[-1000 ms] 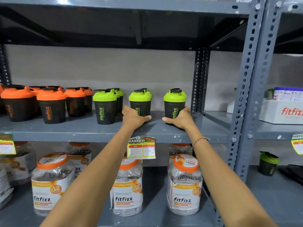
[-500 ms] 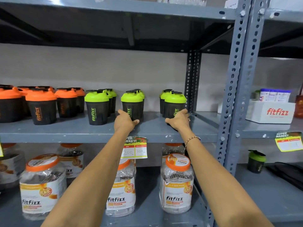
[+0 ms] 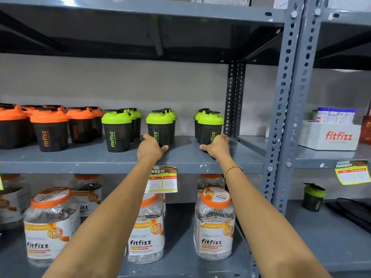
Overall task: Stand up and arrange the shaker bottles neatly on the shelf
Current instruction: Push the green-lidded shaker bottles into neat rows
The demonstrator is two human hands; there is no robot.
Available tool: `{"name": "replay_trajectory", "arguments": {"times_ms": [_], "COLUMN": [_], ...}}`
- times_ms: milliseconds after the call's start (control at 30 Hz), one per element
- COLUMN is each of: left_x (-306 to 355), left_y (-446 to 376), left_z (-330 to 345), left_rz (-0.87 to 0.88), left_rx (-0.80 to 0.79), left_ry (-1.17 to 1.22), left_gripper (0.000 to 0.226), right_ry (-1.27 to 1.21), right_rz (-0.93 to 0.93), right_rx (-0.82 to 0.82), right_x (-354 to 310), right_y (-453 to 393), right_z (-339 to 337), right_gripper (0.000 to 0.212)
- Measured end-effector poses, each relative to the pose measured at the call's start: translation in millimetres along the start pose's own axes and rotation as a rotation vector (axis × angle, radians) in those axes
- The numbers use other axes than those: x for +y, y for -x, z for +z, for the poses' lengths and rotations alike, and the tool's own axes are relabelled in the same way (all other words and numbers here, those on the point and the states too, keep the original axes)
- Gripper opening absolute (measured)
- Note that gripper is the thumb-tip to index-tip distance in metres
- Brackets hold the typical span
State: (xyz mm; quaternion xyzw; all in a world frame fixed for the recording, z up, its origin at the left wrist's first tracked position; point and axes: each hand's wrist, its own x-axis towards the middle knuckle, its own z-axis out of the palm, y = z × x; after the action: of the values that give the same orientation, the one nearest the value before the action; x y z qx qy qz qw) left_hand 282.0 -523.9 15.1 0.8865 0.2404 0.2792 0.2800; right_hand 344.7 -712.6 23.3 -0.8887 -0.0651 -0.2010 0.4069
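Observation:
Black shaker bottles stand upright on the grey middle shelf (image 3: pixel 186 159): orange-lidded ones (image 3: pixel 49 128) at the left, green-lidded ones to the right. My left hand (image 3: pixel 150 148) grips the base of the middle green-lidded shaker (image 3: pixel 160 125), which has another just behind it. My right hand (image 3: pixel 216 146) grips the base of the right green-lidded shaker (image 3: pixel 210 125), close to the rear upright, also with more behind it. A third green-lidded row (image 3: pixel 116 129) stands left of my left hand, untouched.
A grey slotted upright (image 3: pixel 285 109) borders the shelf on the right. Below stand clear fitfizz jars (image 3: pixel 214 223) with orange lids and a price tag (image 3: pixel 162 178). On the right unit are a white fitfizz box (image 3: pixel 331 135) and a lone green-lidded shaker (image 3: pixel 313 197).
Both hands pushed the two front green-lidded shakers back toward the bottles behind them; the rows now stand tighter. The camera view has shifted slightly right and closer.

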Motion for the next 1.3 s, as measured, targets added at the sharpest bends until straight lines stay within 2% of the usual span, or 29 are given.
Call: {"name": "replay_trajectory", "arguments": {"times_ms": [567,667,733,767,800,867,900,967,1033,1067,1100,1200,1300], "left_x": [1,3,1,-3,-9,-26,-36,-56,-72,-78,-79,-82,-82], "left_y": [5,9,14,17,20,24,24,18,8,2,-4,-26,-39], "left_z": [-5,-10,-14,-17,-20,-30,-37,-53,-68,-74,-77,-81,-76], "left_rz": [0.035,0.042,0.062,0.071,0.085,0.154,0.196,0.265,0.268,0.247,0.224,0.096,-0.007], "left_rx": [-0.01,-0.04,-0.028,0.002,0.052,0.205,0.29,0.442,0.514,0.503,0.466,0.274,0.138], "left_ry": [-0.007,0.03,0.096,0.148,0.195,0.229,0.22,0.126,0.012,0.004,0.023,0.102,0.127], "left_gripper": [0.069,0.073,0.077,0.077,0.076,0.072,0.069,0.062,0.065,0.071,0.078,0.106,0.116], "right_ry": [0.023,-0.023,-0.096,-0.136,-0.191,-0.339,-0.395,-0.419,-0.38,-0.352,-0.308,-0.218,-0.142], "right_rz": [0.004,0.026,0.05,0.029,-0.03,-0.243,-0.344,-0.474,-0.499,-0.463,-0.402,-0.202,-0.027], "right_rx": [-0.015,-0.023,0.046,0.128,0.242,0.49,0.546,0.507,0.373,0.29,0.198,-0.067,-0.182], "right_x": [-2,-1,0,0,0,-2,-7,-23,-45,-56,-66,-95,-115], "right_y": [2,6,13,18,24,40,48,60,63,63,61,57,54], "right_z": [-2,-5,-8,-9,-8,-2,2,14,29,37,43,67,85], "right_gripper": [0.086,0.103,0.113,0.108,0.093,0.045,0.025,0.015,0.012,0.014,0.026,0.081,0.12]}}
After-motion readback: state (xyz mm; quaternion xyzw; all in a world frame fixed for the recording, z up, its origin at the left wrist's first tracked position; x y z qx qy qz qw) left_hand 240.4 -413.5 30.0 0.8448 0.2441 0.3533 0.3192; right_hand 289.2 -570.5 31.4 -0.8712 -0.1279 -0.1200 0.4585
